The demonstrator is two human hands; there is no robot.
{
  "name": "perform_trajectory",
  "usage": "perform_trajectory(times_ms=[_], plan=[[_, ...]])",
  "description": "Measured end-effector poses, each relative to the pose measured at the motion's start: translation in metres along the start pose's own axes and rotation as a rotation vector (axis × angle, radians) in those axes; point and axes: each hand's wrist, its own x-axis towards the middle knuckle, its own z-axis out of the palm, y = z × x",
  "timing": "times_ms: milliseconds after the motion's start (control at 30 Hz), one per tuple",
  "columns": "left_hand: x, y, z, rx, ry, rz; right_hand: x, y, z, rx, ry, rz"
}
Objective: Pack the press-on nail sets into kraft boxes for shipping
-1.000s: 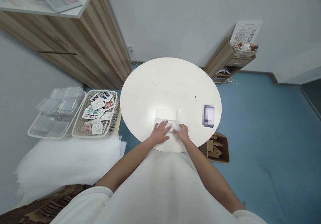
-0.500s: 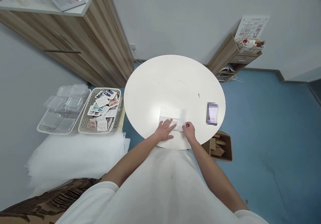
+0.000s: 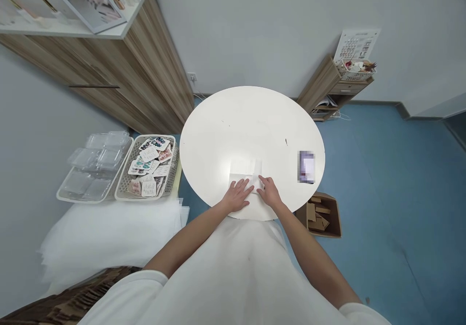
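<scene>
Wood-grain panels face the cabinet (image 3: 156, 63) at far left; two frames (image 3: 89, 5) stand on its white top, one cut off by the view's edge. Below it, one basket (image 3: 78, 201) holds clear boxes (image 3: 109, 157), too overlapped to count. Touching its right side, a second basket (image 3: 172, 170) is heaped with cards (image 3: 149, 154), more than five, some bearing coloured pieces. Nearer the person lie one pile of white sheets (image 3: 116, 233) and brown stacked pieces (image 3: 87, 291).

In the middle, one round white table (image 3: 251, 121) carries a few dark marks. At its near edge lies the white piece (image 3: 240, 166), thin and creased, pale against the top. The left hand (image 3: 237, 196) is open, palm down, fingers spread over its lower part, hiding some of it. The right hand (image 3: 270, 192) is half curled, forefinger stretched onto the piece's right end; whether it pinches anything, I cannot tell.

Well apart to the right on the table sits one purple item (image 3: 307, 167), pixelated. One carton (image 3: 337, 218) of cardboard pieces stands on the blue floor (image 3: 374, 170) beside the table. Farther back, one shelf unit (image 3: 318, 87) against the grey wall (image 3: 255, 34) bears one small basket (image 3: 355, 76) and one chart (image 3: 357, 45).
</scene>
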Motion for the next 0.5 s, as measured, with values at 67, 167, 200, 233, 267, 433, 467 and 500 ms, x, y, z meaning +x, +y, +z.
perform_trajectory(times_ms=[67,167,200,233,267,433,467,500], plan=[[-0.003,0.0,-0.001,-0.015,-0.007,-0.011,0.0,0.001,0.0,-0.172,-0.015,-0.053],[-0.012,-0.001,0.001,-0.092,0.026,-0.129,0.003,-0.002,0.003,-0.283,-0.075,-0.101],[-0.016,-0.002,0.003,-0.138,0.051,-0.233,0.004,-0.004,0.005,-0.294,-0.094,-0.105],[-0.021,-0.004,0.007,-0.196,0.074,-0.37,0.005,-0.005,0.007,-0.297,-0.11,-0.104],[-0.027,-0.006,0.011,-0.264,0.094,-0.525,0.005,-0.007,0.009,-0.293,-0.122,-0.103],[-0.045,-0.019,0.035,-0.569,0.156,-0.859,0.001,-0.016,0.025,-0.233,-0.145,-0.114],[-0.045,-0.021,0.038,-0.586,0.169,-0.822,0.0,-0.017,0.028,-0.22,-0.15,-0.118],[-0.044,-0.022,0.04,-0.604,0.178,-0.796,-0.001,-0.018,0.031,-0.208,-0.156,-0.121]])
